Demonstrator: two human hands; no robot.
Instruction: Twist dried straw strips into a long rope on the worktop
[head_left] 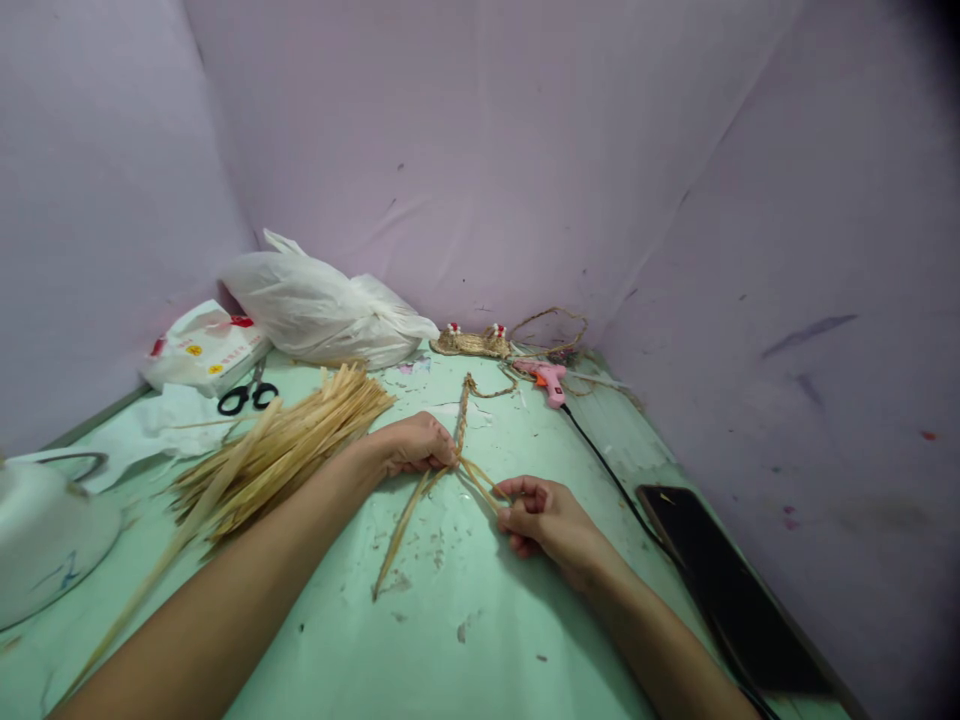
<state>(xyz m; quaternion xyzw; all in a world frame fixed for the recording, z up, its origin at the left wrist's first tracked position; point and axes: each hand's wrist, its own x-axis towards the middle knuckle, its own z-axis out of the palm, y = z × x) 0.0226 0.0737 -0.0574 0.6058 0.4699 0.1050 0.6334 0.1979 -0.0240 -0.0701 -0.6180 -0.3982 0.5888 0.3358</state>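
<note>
A thin braid of dried straw (pixel 463 415) lies on the green tabletop, running away from me toward the back. At its near end my left hand (pixel 420 443) pinches the braid where the loose strands split. One loose strand (pixel 397 540) slants down to the left below that hand. To the right, my right hand (pixel 536 515) holds other straw strands (pixel 480 480) between thumb and fingers, drawn out from the braid. Left of my left forearm lies a bundle of dried straw (pixel 300 440).
Black-handled scissors (pixel 247 398), a tissue pack (pixel 210 345) and a white plastic bag (pixel 322 305) sit at the back left. A woven straw piece (pixel 472 343) and pink glue gun (pixel 547 380) lie at the back. A phone (pixel 727 580) rests right, a white bowl (pixel 45 540) left.
</note>
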